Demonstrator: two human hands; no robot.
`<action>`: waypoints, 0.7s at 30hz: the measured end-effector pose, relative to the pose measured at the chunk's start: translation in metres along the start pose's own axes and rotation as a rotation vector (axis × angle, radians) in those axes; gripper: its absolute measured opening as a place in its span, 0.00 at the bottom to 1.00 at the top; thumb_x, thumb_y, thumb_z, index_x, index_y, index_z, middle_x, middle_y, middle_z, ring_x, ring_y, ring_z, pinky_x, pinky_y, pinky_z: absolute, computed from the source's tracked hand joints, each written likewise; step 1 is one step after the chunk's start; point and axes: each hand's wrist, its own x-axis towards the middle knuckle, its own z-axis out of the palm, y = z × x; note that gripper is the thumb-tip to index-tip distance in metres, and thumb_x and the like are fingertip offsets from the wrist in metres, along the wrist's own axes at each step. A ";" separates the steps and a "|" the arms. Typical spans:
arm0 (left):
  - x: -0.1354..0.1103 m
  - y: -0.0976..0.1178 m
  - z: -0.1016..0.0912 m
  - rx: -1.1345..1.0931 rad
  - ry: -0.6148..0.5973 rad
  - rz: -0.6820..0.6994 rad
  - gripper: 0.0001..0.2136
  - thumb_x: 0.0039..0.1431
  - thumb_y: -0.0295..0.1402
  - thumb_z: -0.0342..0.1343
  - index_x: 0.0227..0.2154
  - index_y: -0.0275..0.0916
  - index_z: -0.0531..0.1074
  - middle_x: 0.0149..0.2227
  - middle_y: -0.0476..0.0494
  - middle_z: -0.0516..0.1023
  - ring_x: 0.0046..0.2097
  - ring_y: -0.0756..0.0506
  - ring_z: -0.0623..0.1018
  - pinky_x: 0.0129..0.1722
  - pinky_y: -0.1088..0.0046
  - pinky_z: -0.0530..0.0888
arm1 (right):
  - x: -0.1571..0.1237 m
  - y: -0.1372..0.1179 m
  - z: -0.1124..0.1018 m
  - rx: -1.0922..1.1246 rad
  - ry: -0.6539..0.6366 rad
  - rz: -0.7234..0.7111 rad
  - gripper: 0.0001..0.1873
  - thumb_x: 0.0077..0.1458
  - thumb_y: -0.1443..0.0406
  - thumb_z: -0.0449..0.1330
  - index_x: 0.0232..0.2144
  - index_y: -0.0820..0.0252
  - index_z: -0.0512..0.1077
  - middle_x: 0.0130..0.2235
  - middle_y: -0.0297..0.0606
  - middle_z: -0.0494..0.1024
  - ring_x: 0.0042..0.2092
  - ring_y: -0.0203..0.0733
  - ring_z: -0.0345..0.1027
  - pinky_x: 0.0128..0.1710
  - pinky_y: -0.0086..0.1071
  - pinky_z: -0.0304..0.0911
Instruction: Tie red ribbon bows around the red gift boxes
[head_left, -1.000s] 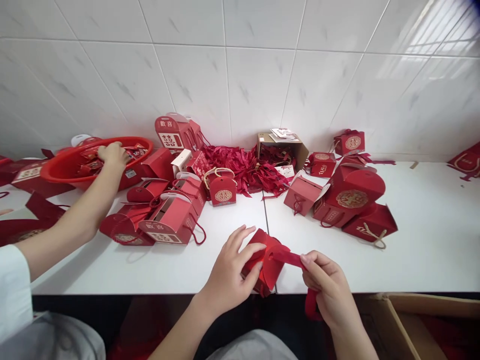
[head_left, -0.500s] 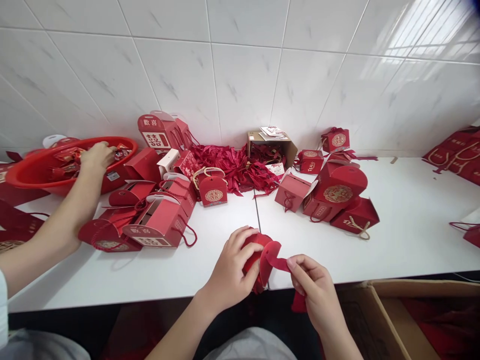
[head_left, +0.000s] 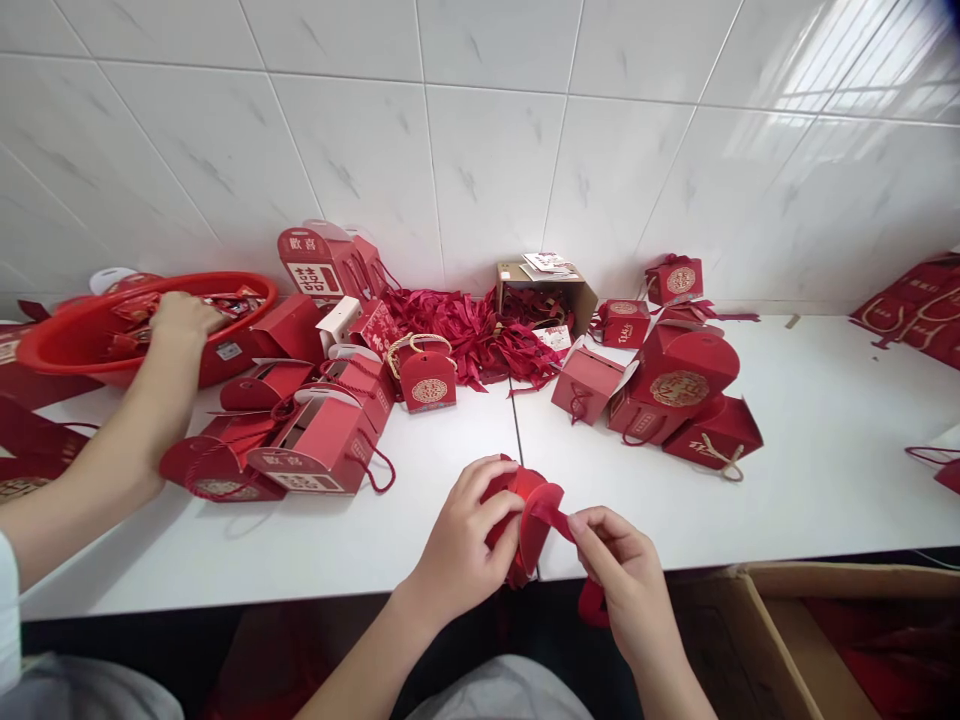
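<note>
While my left hand is clamped around a small red box at the near edge of the white table, my right hand pinches a dark red ribbon between thumb and forefinger. The ribbon runs from my fingertips to the box's rounded flap, and more red ribbon hangs below my hand. I cannot tell what this box contains, as my fingers and the flap hide its inside.

Over to my left, a red plastic basin holds small wrapped packets, and a co-worker's hand reaches into it; what those fingers hold is hidden. Against the wall ahead of me, an open cardboard carton has dark red stuff and pale cord inside, with printed white cards on top. A heap of red ribbons lies just beside it. Left of the heap I have a cluster of red gift boxes with rope handles; right of the carton stands another group, some with gold medallions. Below the tabletop at my right, a large cardboard box contains dark red material.

A dark seam crosses the tabletop near my box. Pale marbled tiles cover the wall, reflecting window light at upper right.
</note>
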 end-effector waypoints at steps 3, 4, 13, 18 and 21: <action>0.000 -0.001 -0.002 0.051 0.135 0.048 0.08 0.58 0.21 0.52 0.37 0.39 0.71 0.50 0.39 0.69 0.55 0.43 0.69 0.53 0.62 0.71 | 0.002 0.003 0.006 -0.261 0.142 -0.224 0.18 0.54 0.55 0.59 0.44 0.58 0.72 0.47 0.47 0.71 0.48 0.50 0.66 0.47 0.44 0.63; 0.001 -0.001 -0.003 0.063 0.178 0.076 0.09 0.57 0.20 0.52 0.38 0.38 0.70 0.49 0.39 0.69 0.54 0.43 0.70 0.53 0.63 0.72 | 0.004 0.002 0.009 -0.320 0.141 -0.291 0.22 0.55 0.56 0.59 0.50 0.56 0.69 0.54 0.48 0.66 0.55 0.53 0.61 0.53 0.48 0.59; 0.006 0.006 -0.024 0.073 0.172 0.012 0.12 0.57 0.24 0.56 0.44 0.41 0.71 0.46 0.40 0.72 0.50 0.43 0.72 0.50 0.64 0.72 | 0.018 -0.043 0.012 -0.043 -0.121 -0.420 0.07 0.61 0.64 0.56 0.35 0.52 0.74 0.38 0.37 0.78 0.43 0.43 0.71 0.44 0.40 0.64; -0.010 -0.005 -0.025 -0.042 0.050 -0.281 0.08 0.59 0.31 0.55 0.40 0.41 0.73 0.40 0.44 0.78 0.41 0.45 0.77 0.42 0.68 0.75 | -0.016 -0.083 -0.016 0.276 0.313 -0.693 0.06 0.60 0.64 0.56 0.34 0.52 0.74 0.26 0.31 0.71 0.29 0.38 0.67 0.40 0.39 0.65; -0.015 -0.010 -0.020 -0.215 0.189 -0.477 0.08 0.59 0.35 0.55 0.39 0.40 0.74 0.37 0.44 0.80 0.36 0.47 0.79 0.34 0.74 0.76 | -0.015 -0.086 -0.008 0.044 0.168 -0.691 0.05 0.59 0.65 0.57 0.34 0.52 0.74 0.25 0.32 0.71 0.26 0.38 0.65 0.31 0.35 0.63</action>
